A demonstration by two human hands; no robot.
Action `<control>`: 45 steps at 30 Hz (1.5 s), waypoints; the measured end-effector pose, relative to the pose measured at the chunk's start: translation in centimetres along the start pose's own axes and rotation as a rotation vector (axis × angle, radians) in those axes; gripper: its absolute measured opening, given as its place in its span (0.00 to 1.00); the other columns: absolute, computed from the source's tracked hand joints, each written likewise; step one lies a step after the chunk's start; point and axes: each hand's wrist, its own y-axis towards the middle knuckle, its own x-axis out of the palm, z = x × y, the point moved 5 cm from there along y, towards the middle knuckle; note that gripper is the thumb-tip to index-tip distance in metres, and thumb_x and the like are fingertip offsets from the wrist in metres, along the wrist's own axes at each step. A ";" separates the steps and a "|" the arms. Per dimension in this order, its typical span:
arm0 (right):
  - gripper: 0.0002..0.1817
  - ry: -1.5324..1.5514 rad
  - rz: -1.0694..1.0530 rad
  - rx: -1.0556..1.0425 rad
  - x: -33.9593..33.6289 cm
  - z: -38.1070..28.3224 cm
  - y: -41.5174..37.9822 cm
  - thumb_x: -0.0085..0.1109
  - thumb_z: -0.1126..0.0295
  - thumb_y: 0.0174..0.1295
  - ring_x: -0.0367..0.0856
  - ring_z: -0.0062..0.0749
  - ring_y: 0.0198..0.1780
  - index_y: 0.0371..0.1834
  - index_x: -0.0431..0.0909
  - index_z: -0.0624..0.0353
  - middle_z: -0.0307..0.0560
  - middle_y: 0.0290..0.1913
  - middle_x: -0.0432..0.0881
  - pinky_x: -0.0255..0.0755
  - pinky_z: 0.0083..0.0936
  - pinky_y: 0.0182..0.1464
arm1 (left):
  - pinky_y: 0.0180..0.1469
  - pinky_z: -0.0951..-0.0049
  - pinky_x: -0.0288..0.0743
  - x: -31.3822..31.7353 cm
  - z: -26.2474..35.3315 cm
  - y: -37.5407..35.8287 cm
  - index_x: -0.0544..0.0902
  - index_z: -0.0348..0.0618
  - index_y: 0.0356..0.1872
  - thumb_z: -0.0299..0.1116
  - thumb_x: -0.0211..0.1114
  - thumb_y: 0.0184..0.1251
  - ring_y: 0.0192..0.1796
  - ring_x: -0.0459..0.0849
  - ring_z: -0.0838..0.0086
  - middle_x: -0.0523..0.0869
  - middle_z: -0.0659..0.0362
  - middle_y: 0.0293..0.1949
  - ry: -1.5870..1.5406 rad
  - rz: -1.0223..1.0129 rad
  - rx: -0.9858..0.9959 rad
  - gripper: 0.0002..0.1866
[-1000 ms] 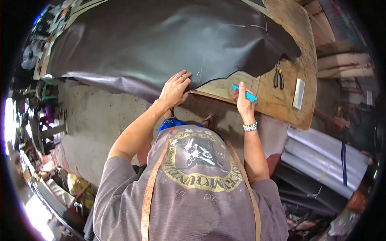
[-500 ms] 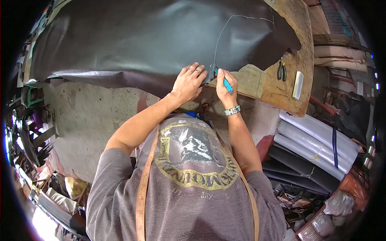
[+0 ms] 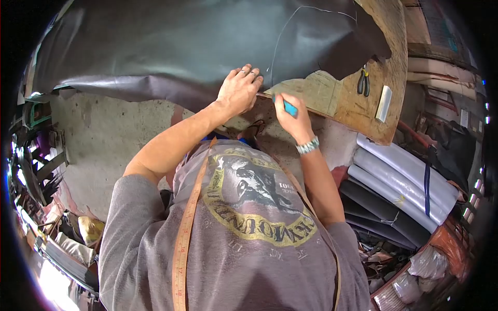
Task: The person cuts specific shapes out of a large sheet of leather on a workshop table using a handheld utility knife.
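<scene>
A large dark brown leather hide (image 3: 171, 46) covers most of the worktable and hangs over its near edge. A thin white line (image 3: 275, 49) curves across its right part. My left hand (image 3: 239, 89) lies on the hide near that edge, fingers stretched out and a ring on one. My right hand (image 3: 294, 122) is closed around a teal-handled cutter (image 3: 290, 108), just off the table edge and right of my left hand. The cutter's tip points toward the hide's border; its blade cannot be made out. A watch-like band circles my right wrist.
Pliers (image 3: 363, 83) with black and yellow handles and a pale metal bar (image 3: 384, 103) lie on the wooden table (image 3: 347, 111). Silvery rolls (image 3: 402, 176) and dark rolls (image 3: 381, 212) are stacked at right. A tape measure (image 3: 182, 249) hangs round my neck.
My right hand with the cutter has drawn back toward me, away from the hide's edge. My left hand has shifted slightly left and up in the view, still on the hide.
</scene>
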 end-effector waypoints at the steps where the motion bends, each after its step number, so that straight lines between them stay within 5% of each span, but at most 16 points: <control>1: 0.13 0.021 -0.028 0.087 -0.6 1.4 -1.4 0.57 0.67 0.71 0.80 0.54 0.29 0.31 0.80 0.65 0.61 0.27 0.80 0.71 0.40 0.33 | 0.70 0.57 0.71 0.0 -0.1 0.2 0.82 0.42 0.60 0.31 0.69 0.56 0.70 0.75 0.57 0.80 0.54 0.64 -0.004 -0.010 0.004 0.26; 3: 0.14 0.060 -0.076 0.260 -2.5 4.3 -4.4 0.58 0.65 0.72 0.81 0.42 0.25 0.32 0.82 0.65 0.55 0.24 0.81 0.70 0.33 0.31 | 0.67 0.55 0.75 0.1 -0.6 0.5 0.82 0.40 0.57 0.31 0.69 0.57 0.68 0.76 0.57 0.81 0.53 0.63 -0.043 -0.047 0.015 0.24; 4: 0.19 0.265 0.081 0.281 -5.1 2.4 -4.8 0.55 0.61 0.75 0.75 0.24 0.26 0.32 0.82 0.66 0.42 0.22 0.80 0.68 0.26 0.30 | 0.66 0.54 0.77 -0.1 -1.0 1.0 0.83 0.40 0.56 0.30 0.68 0.57 0.67 0.77 0.57 0.81 0.52 0.62 -0.057 -0.060 0.014 0.23; 6: 0.22 0.218 0.211 0.279 -7.9 3.9 -4.5 0.53 0.58 0.77 0.72 0.18 0.27 0.31 0.81 0.66 0.34 0.25 0.80 0.67 0.24 0.30 | 0.61 0.53 0.81 -1.1 -1.6 2.0 0.83 0.38 0.52 0.30 0.68 0.57 0.66 0.78 0.55 0.82 0.50 0.59 -0.148 -0.126 -0.076 0.19; 10: 0.21 0.231 0.340 0.218 -6.2 5.1 -1.3 0.54 0.58 0.77 0.76 0.22 0.28 0.29 0.79 0.63 0.44 0.22 0.75 0.68 0.29 0.31 | 0.53 0.53 0.86 -1.3 -0.4 4.5 0.82 0.36 0.45 0.30 0.68 0.58 0.62 0.79 0.51 0.82 0.46 0.53 -0.068 -0.081 -0.068 0.14; 15: 0.21 -0.083 0.556 0.107 -2.4 5.0 0.7 0.58 0.56 0.73 0.78 0.60 0.30 0.31 0.80 0.64 0.64 0.29 0.81 0.71 0.45 0.35 | 0.53 0.53 0.82 -1.0 -1.1 4.8 0.83 0.38 0.40 0.33 0.69 0.60 0.59 0.78 0.51 0.80 0.46 0.50 -0.075 -0.027 0.032 0.11; 21: 0.19 0.166 0.528 0.295 -1.5 2.5 -1.6 0.53 0.59 0.76 0.83 0.58 0.41 0.42 0.83 0.66 0.61 0.36 0.83 0.74 0.42 0.43 | 0.61 0.55 0.73 -1.1 -2.0 4.6 0.86 0.41 0.43 0.34 0.69 0.62 0.61 0.76 0.56 0.82 0.54 0.55 -0.225 -0.014 0.151 0.11; 26: 0.15 0.141 0.624 0.017 1.3 -1.2 -0.6 0.50 0.66 0.77 0.83 0.58 0.45 0.52 0.80 0.67 0.61 0.45 0.84 0.76 0.41 0.48 | 0.58 0.56 0.74 -1.3 -2.2 4.6 0.85 0.39 0.41 0.32 0.71 0.60 0.57 0.77 0.54 0.83 0.54 0.54 -0.275 0.009 0.225 0.11; 45: 0.12 -0.030 0.515 -0.068 3.7 -0.1 2.4 0.56 0.74 0.69 0.81 0.56 0.50 0.51 0.81 0.70 0.59 0.48 0.84 0.75 0.44 0.53 | 0.61 0.54 0.77 -1.9 -2.0 6.3 0.84 0.33 0.39 0.25 0.64 0.60 0.59 0.80 0.50 0.84 0.47 0.50 -0.344 -0.120 0.248 0.08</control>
